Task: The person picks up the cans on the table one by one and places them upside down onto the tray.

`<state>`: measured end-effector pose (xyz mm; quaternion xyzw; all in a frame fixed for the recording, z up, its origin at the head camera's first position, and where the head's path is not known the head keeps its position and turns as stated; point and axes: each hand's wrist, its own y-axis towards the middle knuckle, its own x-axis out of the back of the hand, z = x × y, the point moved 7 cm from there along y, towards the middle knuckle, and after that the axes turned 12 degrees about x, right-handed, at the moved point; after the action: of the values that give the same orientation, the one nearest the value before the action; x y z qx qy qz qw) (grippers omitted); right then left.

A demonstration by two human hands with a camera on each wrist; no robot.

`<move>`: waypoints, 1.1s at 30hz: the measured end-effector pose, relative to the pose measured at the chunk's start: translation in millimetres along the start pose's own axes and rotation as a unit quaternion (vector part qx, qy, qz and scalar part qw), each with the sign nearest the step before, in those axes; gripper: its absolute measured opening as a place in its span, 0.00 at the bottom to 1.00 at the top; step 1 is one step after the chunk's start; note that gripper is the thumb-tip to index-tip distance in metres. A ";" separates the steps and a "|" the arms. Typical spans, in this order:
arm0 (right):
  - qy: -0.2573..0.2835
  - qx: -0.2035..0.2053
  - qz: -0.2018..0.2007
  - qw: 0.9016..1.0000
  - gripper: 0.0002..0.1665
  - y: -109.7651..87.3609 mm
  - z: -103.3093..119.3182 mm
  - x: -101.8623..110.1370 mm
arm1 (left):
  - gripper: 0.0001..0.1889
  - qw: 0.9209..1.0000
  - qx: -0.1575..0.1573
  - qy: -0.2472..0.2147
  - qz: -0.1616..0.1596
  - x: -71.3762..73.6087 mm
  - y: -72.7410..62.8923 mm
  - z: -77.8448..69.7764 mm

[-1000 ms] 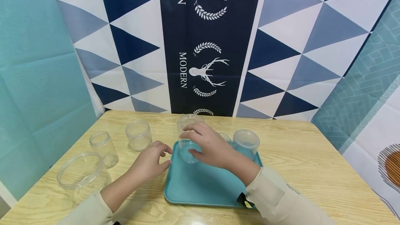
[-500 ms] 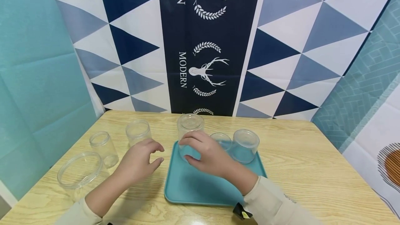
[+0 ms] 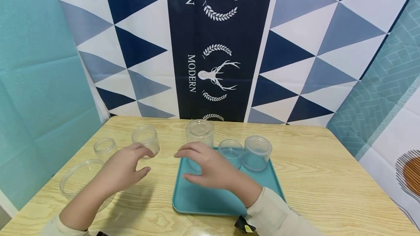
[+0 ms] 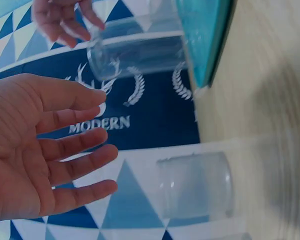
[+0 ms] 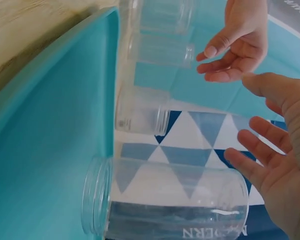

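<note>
My left hand (image 3: pixel 122 168) hovers over the table left of the tray, fingers loosely spread and holding nothing. Closest to it stand a short clear jar (image 3: pixel 146 137), a narrow clear jar (image 3: pixel 104 148) partly behind the hand, and a wide clear jar (image 3: pixel 73 177) partly covered by the arm. In front of a tall clear jar (image 3: pixel 200 130), my right hand (image 3: pixel 211 166) hangs with bent, spread fingers and grips nothing. That tall jar stands mouth down at the left back of the turquoise tray (image 3: pixel 203 201), as the right wrist view shows by its threaded rim (image 5: pixel 96 197).
Two more clear jars share the tray's back edge: a smaller jar (image 3: pixel 230 152) in the middle and a wider jar (image 3: pixel 257 154) at the right. Wooden table top (image 3: pixel 315 177) extends right of the tray. A patterned cloth (image 3: pixel 295 54) hangs behind the table.
My left hand has moved left, away from the tray toward the jars on the left. The right hand has shifted slightly left and nearer, off the tall jar, which stays put.
</note>
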<state>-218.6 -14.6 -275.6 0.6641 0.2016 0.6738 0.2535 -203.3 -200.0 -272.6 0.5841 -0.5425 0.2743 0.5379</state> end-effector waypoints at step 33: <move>0.051 -0.052 0.084 0.994 0.27 23.2 2.1 -39.1 | 0.39 0.983 0.177 0.056 -0.005 33.5 -43.8 101.8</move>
<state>-218.6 -56.9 -292.4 0.6291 0.1232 0.7354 0.2195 -180.6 -312.9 -284.5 0.6567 -0.4511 0.3955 0.4570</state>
